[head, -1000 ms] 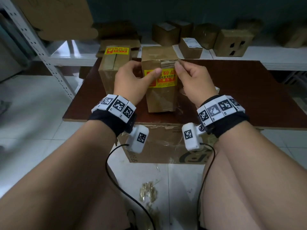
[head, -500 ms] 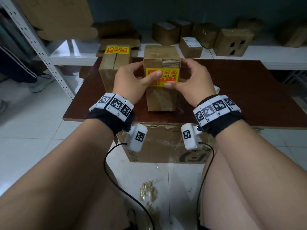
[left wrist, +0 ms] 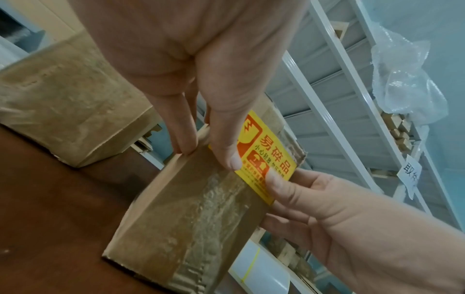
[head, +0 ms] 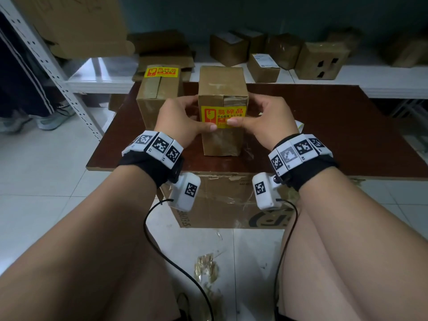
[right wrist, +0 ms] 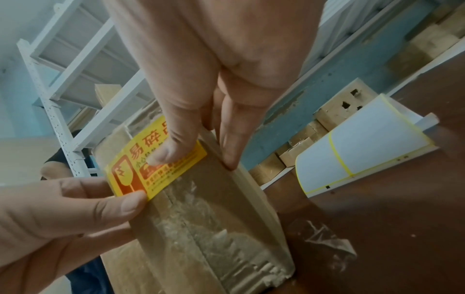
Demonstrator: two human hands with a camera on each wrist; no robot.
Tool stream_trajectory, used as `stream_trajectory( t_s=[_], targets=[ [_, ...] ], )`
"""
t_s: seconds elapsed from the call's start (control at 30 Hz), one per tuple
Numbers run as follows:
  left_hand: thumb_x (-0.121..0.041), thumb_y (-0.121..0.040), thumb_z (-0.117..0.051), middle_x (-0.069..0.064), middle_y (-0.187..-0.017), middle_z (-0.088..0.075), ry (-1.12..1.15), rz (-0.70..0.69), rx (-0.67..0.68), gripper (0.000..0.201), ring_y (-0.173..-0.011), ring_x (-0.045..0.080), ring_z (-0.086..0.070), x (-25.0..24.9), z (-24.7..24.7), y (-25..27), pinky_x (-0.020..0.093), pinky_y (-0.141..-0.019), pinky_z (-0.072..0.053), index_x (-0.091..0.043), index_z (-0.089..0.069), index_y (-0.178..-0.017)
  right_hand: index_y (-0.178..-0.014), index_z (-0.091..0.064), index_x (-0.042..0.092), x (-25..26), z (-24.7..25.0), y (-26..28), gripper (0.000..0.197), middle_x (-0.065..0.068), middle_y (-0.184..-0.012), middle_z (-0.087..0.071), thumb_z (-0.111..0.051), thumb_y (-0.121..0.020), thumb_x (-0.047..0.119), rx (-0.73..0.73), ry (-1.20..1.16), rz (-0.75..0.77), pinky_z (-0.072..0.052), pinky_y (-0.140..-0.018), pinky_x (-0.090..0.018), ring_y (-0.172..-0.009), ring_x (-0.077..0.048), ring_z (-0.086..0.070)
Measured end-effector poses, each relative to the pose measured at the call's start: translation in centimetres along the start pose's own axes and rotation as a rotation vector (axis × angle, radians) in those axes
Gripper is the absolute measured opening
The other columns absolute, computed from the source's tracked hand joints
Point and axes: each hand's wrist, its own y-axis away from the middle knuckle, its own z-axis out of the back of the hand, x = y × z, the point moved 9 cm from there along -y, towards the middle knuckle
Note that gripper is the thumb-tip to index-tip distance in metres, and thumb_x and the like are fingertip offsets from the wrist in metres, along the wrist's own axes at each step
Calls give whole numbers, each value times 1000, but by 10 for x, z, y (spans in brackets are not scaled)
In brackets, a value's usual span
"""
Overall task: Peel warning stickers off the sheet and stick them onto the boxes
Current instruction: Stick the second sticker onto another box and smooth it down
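Observation:
A tall cardboard box [head: 221, 86] stands upright on the brown table [head: 328, 135]. A yellow and red warning sticker [head: 222, 114] lies flat on the upper part of its front face. My left hand [head: 183, 120] grips the box's left side and my right hand [head: 268, 121] grips its right side. Both thumbs press the sticker's lower edge; the left wrist view shows the left thumb [left wrist: 230, 157] on the sticker [left wrist: 266, 157]. The right wrist view shows the right thumb [right wrist: 167, 153] on it. The white sticker sheet [right wrist: 365, 145] lies on the table to the right.
A second box [head: 158, 98] with a sticker [head: 162, 71] on top stands just left of the held one. Under the table sits a large carton [head: 222, 205]. Several boxes [head: 322, 60] fill the white back shelf. Another person's legs [head: 25, 89] stand by the left rack.
One second ago both hands pinched the sticker's top corners against the box. The thumbs have since slid down the sticker to its lower edge, and the fingers now wrap the box's sides.

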Motion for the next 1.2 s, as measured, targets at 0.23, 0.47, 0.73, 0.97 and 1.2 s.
stream_trajectory(
  t_s=[0.23,0.47,0.73,0.97,1.2],
  targets=[
    [-39,-71,-98,-2,-113,-82,82,47,24,71,-108,10,-77,6,-1,3,39,-96,-64,-25,-72,-136,-134,-73,26,5,1,4,55,12,-118,-79,-92,-83,30,55,-160,-14,-61,-96,-24,-113,2,-73],
    [-37,-89,-85,-16,-74,-80,238,98,-89,26,-74,-6,-74,-6,8,10,18,-65,-58,-29,-81,-114,-127,-78,22,7,11,7,42,6,-109,-83,-88,-88,35,-65,-320,-76,-63,-98,-35,-102,-2,-78],
    [-35,-88,-86,-14,-88,-82,292,131,-107,31,-85,-3,-76,-8,14,14,20,-72,-61,-23,-82,-117,-138,-70,14,3,3,11,48,-2,-120,-81,-84,-92,21,146,-426,-174,-65,-93,-34,-113,-11,-77],
    [-28,-95,-80,-10,-106,-80,295,100,-33,30,-102,4,-75,-13,4,13,21,-80,-64,-21,-79,-124,-124,-79,20,-4,9,3,49,2,-110,-84,-92,-81,41,-14,-298,-107,-63,-98,-45,-105,-12,-80],
    [-1,-99,-70,5,-120,-78,308,63,84,42,-119,17,-73,-10,-5,10,21,-87,-63,-10,-68,-140,-123,-74,24,-4,14,6,47,5,-109,-83,-94,-81,31,50,-288,-153,-65,-96,-42,-103,-7,-79]
  ],
)
